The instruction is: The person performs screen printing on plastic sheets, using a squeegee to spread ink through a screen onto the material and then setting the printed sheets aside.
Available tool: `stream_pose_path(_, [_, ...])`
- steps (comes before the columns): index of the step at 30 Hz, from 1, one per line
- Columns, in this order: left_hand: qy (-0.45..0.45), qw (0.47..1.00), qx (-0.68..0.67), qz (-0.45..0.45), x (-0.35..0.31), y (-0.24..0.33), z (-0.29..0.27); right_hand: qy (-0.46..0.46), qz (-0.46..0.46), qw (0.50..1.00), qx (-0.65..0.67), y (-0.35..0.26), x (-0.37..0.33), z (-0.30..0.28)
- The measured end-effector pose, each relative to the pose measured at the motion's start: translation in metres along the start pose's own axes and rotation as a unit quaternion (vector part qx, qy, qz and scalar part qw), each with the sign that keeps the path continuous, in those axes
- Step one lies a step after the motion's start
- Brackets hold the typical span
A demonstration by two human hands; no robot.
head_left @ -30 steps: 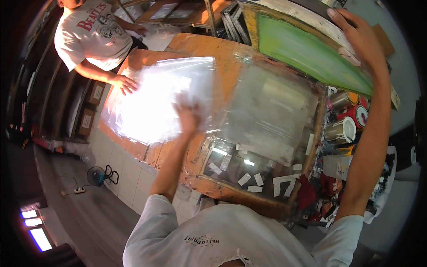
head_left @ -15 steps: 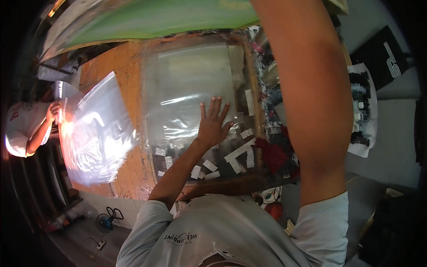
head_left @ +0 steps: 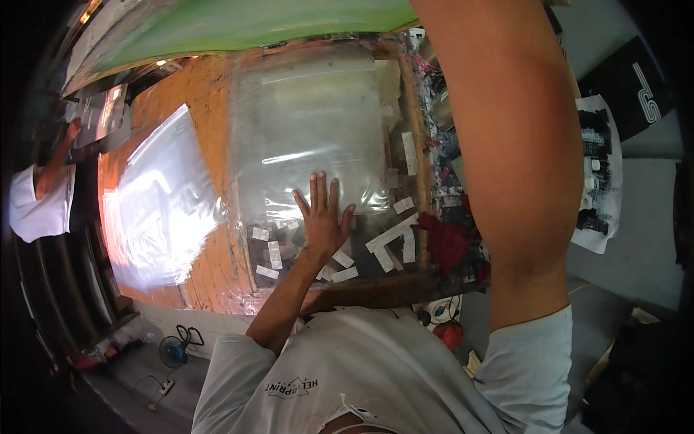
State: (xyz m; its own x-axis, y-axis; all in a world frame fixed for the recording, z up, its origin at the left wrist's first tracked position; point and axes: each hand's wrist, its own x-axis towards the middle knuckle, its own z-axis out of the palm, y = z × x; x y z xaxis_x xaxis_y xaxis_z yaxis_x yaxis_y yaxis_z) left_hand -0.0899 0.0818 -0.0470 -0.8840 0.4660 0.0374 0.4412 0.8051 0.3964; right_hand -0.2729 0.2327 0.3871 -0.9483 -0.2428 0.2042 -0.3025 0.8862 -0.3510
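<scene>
Clear plastic (head_left: 318, 108) is lying under my splayed left hand (head_left: 324, 227); crooked pushing's maybe risking wrinkles. Can't tell right hand's grip.

Passage: strip of orange table (head_left: 208, 134) between glossy plastic stack (head_left: 163, 217) at left and clear plastic sheet (head_left: 318, 116). In way: green panel (head_left: 246, 25) across far side; right arm (head_left: 517, 152) along right; left hand (head_left: 323, 226) spread at sheet's near edge.

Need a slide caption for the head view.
Left hand spread over a clear plastic sheet's near edge, green printing screen beyond, stacked plastic sheets left.
</scene>
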Motion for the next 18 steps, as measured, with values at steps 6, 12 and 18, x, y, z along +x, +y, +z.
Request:
stream_pose_path(6, [0.007,1.0,-0.005,0.016,-0.004,-0.002,0.002,0.002,0.006,1.0,0.001,-0.006,-0.003,-0.001])
stream_pose_path(12, [0.001,1.0,0.013,0.027,-0.008,-0.005,0.006,-0.009,0.016,1.0,0.001,-0.011,-0.006,0.003])
stream_pose_path(18, [0.04,0.997,-0.059,0.028,-0.003,0.003,-0.018,0.032,0.005,0.998,0.049,-0.01,-0.02,0.02])
